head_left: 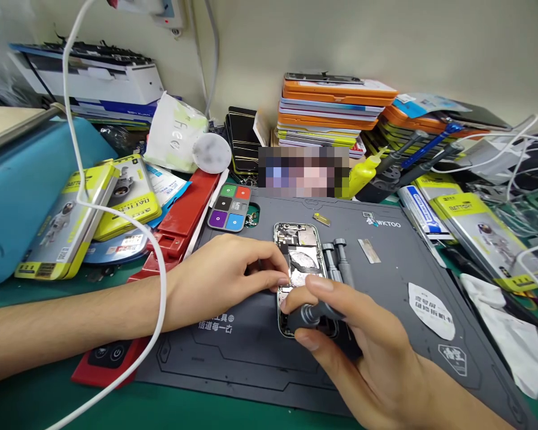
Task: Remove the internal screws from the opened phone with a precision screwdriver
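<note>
An opened phone (303, 258) lies on the dark grey mat (251, 370), its inner parts exposed. My left hand (233, 275) rests at the phone's left edge, thumb and fingertips pinched together over its middle; anything between them is too small to name. My right hand (358, 334) is over the phone's lower part, its fingers closed around a dark grey screwdriver (309, 315). The screwdriver's tip and the phone's bottom are partly hidden. Two more grey screwdrivers (343, 263) lie along the phone's right side.
A colored screw tray (229, 207), a small yellow piece (321, 220) and a silver strip (369, 251) lie on the mat. Yellow battery boxes (67, 221) flank it. A white cable (163, 280) hangs across my left forearm. Orange cases (336, 92) are stacked behind.
</note>
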`<state>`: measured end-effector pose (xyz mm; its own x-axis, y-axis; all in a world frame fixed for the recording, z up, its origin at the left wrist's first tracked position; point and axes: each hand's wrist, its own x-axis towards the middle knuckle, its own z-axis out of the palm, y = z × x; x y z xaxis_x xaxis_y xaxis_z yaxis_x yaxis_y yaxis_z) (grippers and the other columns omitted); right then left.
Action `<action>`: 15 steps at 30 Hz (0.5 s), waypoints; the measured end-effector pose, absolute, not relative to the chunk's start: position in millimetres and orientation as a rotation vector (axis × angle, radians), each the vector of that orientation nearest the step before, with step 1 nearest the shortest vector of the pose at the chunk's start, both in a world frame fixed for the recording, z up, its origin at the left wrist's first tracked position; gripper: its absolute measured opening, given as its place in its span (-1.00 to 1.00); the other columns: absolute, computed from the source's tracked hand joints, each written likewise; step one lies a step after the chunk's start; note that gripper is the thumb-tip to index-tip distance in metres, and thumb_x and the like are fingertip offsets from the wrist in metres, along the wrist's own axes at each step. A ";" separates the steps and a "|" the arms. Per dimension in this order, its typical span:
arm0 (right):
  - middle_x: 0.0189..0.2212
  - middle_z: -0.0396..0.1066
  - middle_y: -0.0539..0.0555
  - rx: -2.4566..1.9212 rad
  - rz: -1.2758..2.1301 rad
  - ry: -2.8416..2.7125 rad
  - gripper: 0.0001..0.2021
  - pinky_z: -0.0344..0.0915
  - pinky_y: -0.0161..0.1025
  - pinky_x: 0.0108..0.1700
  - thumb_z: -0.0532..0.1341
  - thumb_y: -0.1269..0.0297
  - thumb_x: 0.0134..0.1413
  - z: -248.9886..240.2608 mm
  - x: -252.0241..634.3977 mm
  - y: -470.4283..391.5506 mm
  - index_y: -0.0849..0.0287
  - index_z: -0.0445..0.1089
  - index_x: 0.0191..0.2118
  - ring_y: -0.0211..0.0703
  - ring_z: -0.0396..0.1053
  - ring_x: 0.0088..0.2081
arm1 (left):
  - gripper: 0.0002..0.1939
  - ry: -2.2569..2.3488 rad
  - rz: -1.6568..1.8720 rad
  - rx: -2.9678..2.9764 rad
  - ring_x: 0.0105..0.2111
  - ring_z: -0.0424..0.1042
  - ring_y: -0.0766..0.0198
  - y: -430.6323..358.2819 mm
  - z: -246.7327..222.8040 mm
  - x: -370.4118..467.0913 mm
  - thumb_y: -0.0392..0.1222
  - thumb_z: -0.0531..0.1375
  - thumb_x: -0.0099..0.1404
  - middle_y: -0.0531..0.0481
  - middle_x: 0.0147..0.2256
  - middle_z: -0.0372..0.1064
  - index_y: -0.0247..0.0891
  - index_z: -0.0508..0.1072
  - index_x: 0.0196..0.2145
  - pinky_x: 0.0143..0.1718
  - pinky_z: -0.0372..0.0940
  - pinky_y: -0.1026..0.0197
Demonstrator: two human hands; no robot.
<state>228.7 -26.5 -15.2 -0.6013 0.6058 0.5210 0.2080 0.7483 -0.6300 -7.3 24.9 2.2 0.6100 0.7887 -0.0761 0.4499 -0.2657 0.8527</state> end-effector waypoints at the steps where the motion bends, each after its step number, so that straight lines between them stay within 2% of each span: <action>1: -0.05 0.56 0.13 -0.619 0.725 -2.123 -0.22 0.57 -0.14 0.00 0.22 0.65 0.23 -15.9 229.8 -28.0 0.07 0.07 0.49 -0.08 0.58 -0.07 | -0.87 0.990 0.453 1.907 -0.22 0.56 0.38 24.9 2.4 -7.4 -0.15 0.25 0.52 0.21 -0.22 0.64 -0.16 0.61 -0.17 -0.20 0.29 0.36; 7: -0.13 0.51 0.07 -0.692 0.864 -1.768 -0.18 0.63 -0.17 -0.14 0.20 0.72 0.23 -14.6 227.5 -29.8 -0.11 0.11 0.47 -0.11 0.58 -0.09 | -0.89 1.013 0.425 1.910 -0.25 0.54 0.40 25.0 2.2 -7.0 -0.14 0.27 0.51 0.23 -0.24 0.63 -0.13 0.61 -0.17 -0.23 0.29 0.37; 11: -0.14 0.49 0.07 -0.781 0.925 -1.641 -0.36 0.66 -0.18 -0.19 0.17 0.58 0.37 -12.7 222.0 -25.7 -0.13 0.14 0.42 -0.11 0.56 -0.09 | -0.88 1.002 0.428 1.906 -0.22 0.55 0.39 25.0 1.3 -6.7 -0.13 0.25 0.53 0.23 -0.23 0.63 -0.13 0.61 -0.15 -0.22 0.29 0.37; 15: -0.19 0.54 0.03 -0.823 1.001 -1.482 -0.46 0.66 -0.26 -0.22 0.19 0.46 0.44 -9.1 219.0 -21.8 -0.15 0.15 0.38 -0.17 0.56 -0.18 | -0.90 0.988 0.428 1.945 -0.21 0.55 0.40 25.5 0.8 -7.0 -0.16 0.27 0.52 0.25 -0.20 0.63 -0.13 0.61 -0.16 -0.18 0.28 0.38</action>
<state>219.0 -21.8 -9.1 -0.1448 0.9054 0.3992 -0.0324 0.3989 -0.9164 -7.0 25.5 0.8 0.6231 0.7778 -0.0822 0.4714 -0.2895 0.8331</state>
